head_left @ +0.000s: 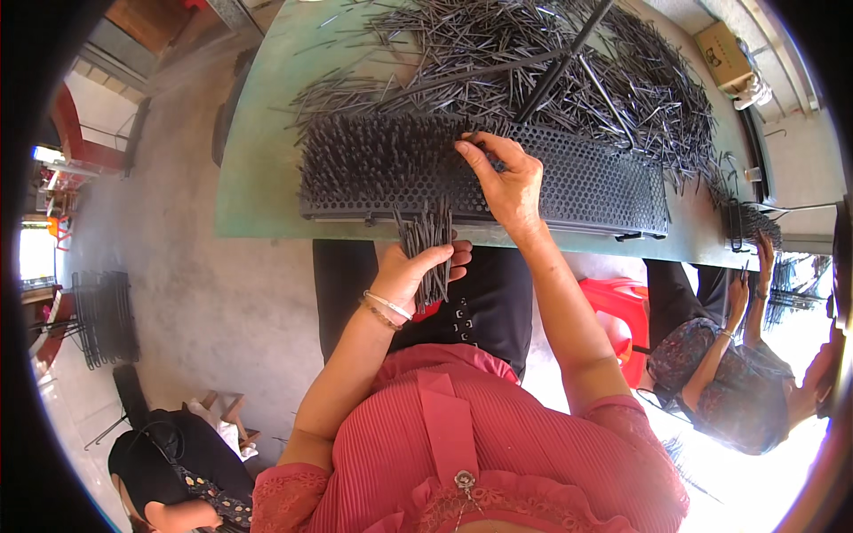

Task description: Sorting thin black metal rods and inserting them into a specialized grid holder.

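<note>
My left hand (416, 266) is closed round a bundle of thin dark strips (426, 240), which stands roughly upright at the table's near edge. Above the long black perforated rack (595, 186), my right hand (508, 173) pinches thumb and forefinger together. A small dark bit shows at those fingertips, too little of it to name. The left part of the rack bristles with dark strips standing in its holes (364, 160). Toward its right end the holes are bare.
Loose dark strips (444, 44) lie heaped across the green table (258, 169) behind the rack, with dark metal bars (569, 62) over them. At right, a co-worker (729, 382) handles another rack (751, 226). A red stool (622, 320) stands between us; another person (178, 471) is at lower left.
</note>
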`<action>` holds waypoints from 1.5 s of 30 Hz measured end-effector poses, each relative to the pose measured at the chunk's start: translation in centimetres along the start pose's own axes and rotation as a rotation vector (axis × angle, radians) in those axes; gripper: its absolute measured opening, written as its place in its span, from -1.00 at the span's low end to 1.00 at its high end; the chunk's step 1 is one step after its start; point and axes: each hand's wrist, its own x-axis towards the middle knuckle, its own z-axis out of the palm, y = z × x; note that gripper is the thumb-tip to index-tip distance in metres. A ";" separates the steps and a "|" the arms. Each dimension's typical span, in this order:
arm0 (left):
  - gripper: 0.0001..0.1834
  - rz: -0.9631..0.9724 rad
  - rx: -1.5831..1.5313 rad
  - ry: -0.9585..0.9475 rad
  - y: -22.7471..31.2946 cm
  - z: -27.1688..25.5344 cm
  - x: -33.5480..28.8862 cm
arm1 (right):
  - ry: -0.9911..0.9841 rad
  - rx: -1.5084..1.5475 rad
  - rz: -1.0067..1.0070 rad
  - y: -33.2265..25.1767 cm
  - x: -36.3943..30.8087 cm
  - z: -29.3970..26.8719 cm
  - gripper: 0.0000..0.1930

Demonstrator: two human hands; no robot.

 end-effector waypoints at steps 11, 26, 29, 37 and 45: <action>-0.74 -0.001 -0.003 0.004 0.1 0.2 -0.1 | -0.077 -0.115 -0.198 -1.1 0.2 -0.2 -0.69; -0.74 -0.019 0.007 -0.009 0.0 0.0 -0.3 | -0.153 -0.245 -0.418 -0.6 0.0 -0.2 -0.73; -0.75 0.010 0.053 -0.045 0.0 0.2 -0.3 | -0.161 -0.266 -0.495 -0.5 0.7 -0.2 -0.74; -0.77 -0.001 0.057 -0.014 -0.6 -0.6 0.2 | -0.260 -0.271 -0.596 -0.8 1.6 0.3 -0.73; -0.78 -0.046 -0.019 0.028 -0.5 0.0 -0.1 | -0.195 -0.302 -0.410 -0.1 1.3 0.5 -0.74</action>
